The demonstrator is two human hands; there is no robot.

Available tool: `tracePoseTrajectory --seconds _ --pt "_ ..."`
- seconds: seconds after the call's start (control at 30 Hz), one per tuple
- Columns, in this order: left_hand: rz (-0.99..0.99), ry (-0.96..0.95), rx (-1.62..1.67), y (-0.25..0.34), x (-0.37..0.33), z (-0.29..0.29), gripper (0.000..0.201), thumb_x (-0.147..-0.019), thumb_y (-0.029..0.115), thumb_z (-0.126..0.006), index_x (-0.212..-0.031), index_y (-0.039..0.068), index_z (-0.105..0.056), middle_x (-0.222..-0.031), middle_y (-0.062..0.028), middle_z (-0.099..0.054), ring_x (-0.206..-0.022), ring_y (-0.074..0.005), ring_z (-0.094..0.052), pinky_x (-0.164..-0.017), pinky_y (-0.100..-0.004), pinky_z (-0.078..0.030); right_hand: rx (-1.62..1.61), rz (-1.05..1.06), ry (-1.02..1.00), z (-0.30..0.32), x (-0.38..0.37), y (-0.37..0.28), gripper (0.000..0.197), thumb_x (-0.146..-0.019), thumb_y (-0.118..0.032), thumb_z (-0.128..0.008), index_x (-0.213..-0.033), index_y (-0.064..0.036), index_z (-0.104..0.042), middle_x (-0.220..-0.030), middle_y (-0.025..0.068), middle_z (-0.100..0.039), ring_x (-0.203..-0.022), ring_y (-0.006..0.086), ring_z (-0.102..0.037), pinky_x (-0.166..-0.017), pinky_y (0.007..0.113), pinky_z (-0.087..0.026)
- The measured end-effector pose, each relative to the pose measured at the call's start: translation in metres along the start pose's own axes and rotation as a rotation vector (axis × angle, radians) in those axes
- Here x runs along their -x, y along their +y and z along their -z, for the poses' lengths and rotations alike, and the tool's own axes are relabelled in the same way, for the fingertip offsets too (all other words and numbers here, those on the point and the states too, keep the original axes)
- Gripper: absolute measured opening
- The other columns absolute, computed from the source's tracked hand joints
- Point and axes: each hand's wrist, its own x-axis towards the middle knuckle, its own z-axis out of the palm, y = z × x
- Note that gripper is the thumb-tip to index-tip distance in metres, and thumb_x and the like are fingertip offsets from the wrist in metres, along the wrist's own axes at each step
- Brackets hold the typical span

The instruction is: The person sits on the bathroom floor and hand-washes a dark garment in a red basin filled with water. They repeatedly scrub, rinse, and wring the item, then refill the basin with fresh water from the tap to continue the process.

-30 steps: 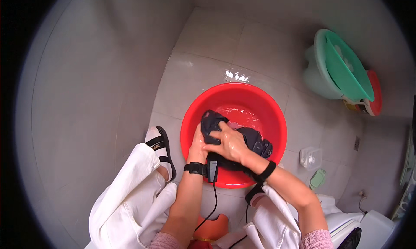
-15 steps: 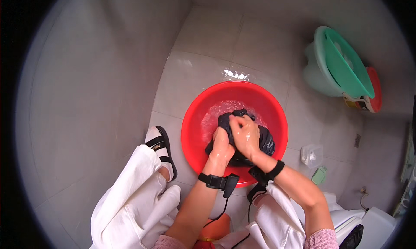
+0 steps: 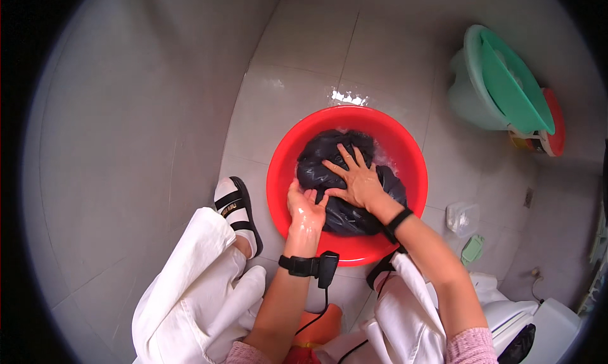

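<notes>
A wet, dark garment [image 3: 345,219] lies bunched in water inside a round red basin [image 3: 278,199] on the floor. My right hand [image 3: 361,183] rests flat on top of the cloth, fingers spread. At the cloth's near left edge is my left hand [image 3: 306,207], palm turned up and wet, its fingers loosely apart and partly curled. It does not visibly grip the cloth. Both wrists wear black straps, and a cable hangs from the left one. Which kind of garment this is cannot be made out.
Pale green and white basins [image 3: 491,85] lean at the far right wall beside a red-rimmed bucket [image 3: 555,120]. A clear plastic container [image 3: 462,218] and a green soap dish [image 3: 472,250] lie right of the red basin. My sandalled foot [image 3: 237,212] is to its left.
Both hands have come apart and released the bunched cloth they were squeezing together. The cloth now spreads wider across the basin. My right hand has opened flat on it; my left has turned palm up.
</notes>
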Motion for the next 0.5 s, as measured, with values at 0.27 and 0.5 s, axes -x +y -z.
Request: tracePoseTrajectory --seconds 0.27,0.5 --pt "-0.095 -0.041 -0.109 0.002 -0.041 0.018 0.047 -0.100 0.035 -0.054 -0.141 0.013 -0.048 -0.150 -0.0125 -0.044 -0.145 -0.0311 -0.033 -0.121 -0.0468 -0.023 0.201 0.060 0.127 -0.004 -0.018 0.012 0.083 -0.076 -0.065 -0.073 -0.147 -0.0284 -0.050 -0.158 0.0078 -0.038 -0.145 0.0331 -0.035 -0.105 0.068 -0.037" --pt "0.340 -0.290 -0.168 0.015 0.005 -0.032 0.062 -0.096 0.057 -0.059 -0.142 0.016 -0.052 -0.146 -0.0118 -0.050 -0.143 -0.0357 -0.036 -0.117 -0.0638 -0.023 -0.860 -0.110 0.243 -0.032 -0.001 0.044 0.088 -0.082 -0.032 -0.083 -0.153 -0.0025 -0.039 -0.153 0.0215 -0.043 -0.133 0.0348 -0.053 -0.109 0.039 -0.044"
